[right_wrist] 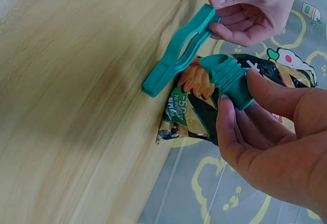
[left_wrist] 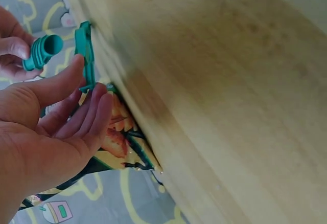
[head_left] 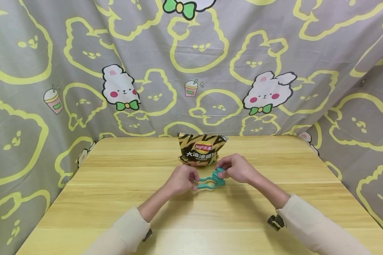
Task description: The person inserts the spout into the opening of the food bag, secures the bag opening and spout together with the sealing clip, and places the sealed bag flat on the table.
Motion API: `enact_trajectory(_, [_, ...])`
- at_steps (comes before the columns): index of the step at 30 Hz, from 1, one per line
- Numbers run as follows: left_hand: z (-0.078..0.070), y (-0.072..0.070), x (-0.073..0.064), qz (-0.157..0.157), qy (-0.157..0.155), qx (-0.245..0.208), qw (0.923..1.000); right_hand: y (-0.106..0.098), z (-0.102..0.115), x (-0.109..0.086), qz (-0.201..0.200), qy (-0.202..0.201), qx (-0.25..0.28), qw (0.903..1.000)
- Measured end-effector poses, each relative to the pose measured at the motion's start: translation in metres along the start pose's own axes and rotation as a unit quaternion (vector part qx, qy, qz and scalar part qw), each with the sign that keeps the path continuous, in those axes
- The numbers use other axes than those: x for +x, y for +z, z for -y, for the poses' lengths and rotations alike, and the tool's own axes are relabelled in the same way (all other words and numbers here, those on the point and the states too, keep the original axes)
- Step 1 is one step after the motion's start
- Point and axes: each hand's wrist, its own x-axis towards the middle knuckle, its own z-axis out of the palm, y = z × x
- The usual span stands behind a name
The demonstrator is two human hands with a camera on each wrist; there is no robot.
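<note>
My left hand (head_left: 181, 179) pinches one end of a teal bag clip (right_wrist: 168, 63), whose two long arms curve apart in the middle. The clip's other end points toward the right hand, close over the table. Between thumb and fingers, my right hand (head_left: 237, 168) holds a teal ribbed pour spout (right_wrist: 229, 81) with a round opening. In both wrist views the spout is apart from the clip. Just behind the hands, a black and gold Lay's chip bag (head_left: 200, 150) stands upright.
Under the hands is a light wooden table (head_left: 115, 212). A grey curtain (head_left: 210, 53) with yellow outlined cartoon figures hangs behind the table's far edge and along its sides.
</note>
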Motion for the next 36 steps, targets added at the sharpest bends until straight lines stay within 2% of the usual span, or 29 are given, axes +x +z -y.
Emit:
enact_trajectory(16, [0.003,0.003,-0.003,0.011,-0.028,0.013,0.9995,0.001,-0.001,-0.001,0.001,0.004,-0.004,1.0])
enact_trajectory(21, [0.001,-0.001,-0.004,0.016,-0.03,0.016,0.9993,0.002,-0.001,-0.002,-0.002,0.009,-0.008,0.9999])
enact_trajectory(24, [-0.001,-0.007,-0.004,0.005,-0.028,0.02,0.9994,0.002,-0.002,-0.002,-0.001,0.011,-0.009,0.9999])
enact_trajectory(27, [-0.009,-0.017,-0.003,-0.016,-0.026,0.026,0.9992,0.002,-0.002,-0.002,-0.002,0.012,-0.009,0.9999])
enact_trajectory(31, [-0.027,-0.033,0.0,-0.044,-0.024,0.031,0.9983,0.001,-0.001,-0.001,-0.001,0.011,-0.009,0.9999])
enact_trajectory(36, [-0.053,-0.056,0.004,-0.07,0.004,0.036,0.9969,0.0,-0.001,0.0,-0.001,0.008,-0.01,0.9999])
